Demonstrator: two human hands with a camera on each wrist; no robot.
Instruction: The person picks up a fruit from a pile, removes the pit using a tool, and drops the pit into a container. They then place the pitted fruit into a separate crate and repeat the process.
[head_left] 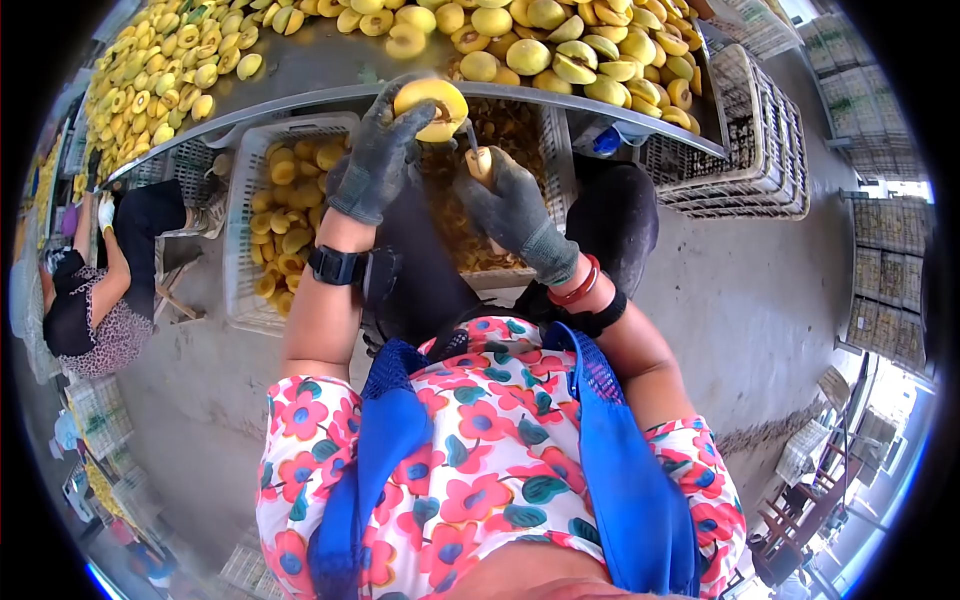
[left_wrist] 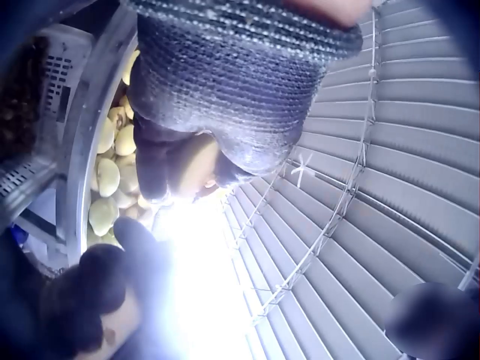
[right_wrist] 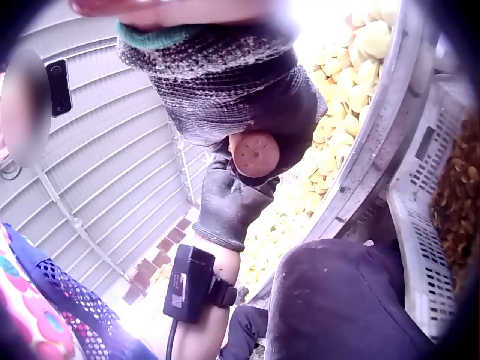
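Note:
In the head view the gloved left hand (head_left: pixel 378 160) grips a halved yellow fruit (head_left: pixel 447 98), its cut face with a brown centre turned up. Just right of it, the gloved right hand (head_left: pixel 512 205) holds a tool by its wooden handle (head_left: pixel 480 165), the thin metal tip near the fruit's edge. The left wrist view shows the left hand (left_wrist: pixel 217 97) curled round the fruit (left_wrist: pixel 196 166), partly lost in glare. In the right wrist view the round handle end (right_wrist: pixel 256 154) sticks out of the right hand (right_wrist: pixel 240 105).
A metal table (head_left: pixel 330 62) bears heaps of yellow fruit (head_left: pixel 590 50). Below its edge stand a white crate (head_left: pixel 240 240) of fruit halves and another crate (head_left: pixel 560 150) with brown scraps between the legs. Stacked crates (head_left: pixel 770 130) stand at right; another person (head_left: pixel 100 300) sits at left.

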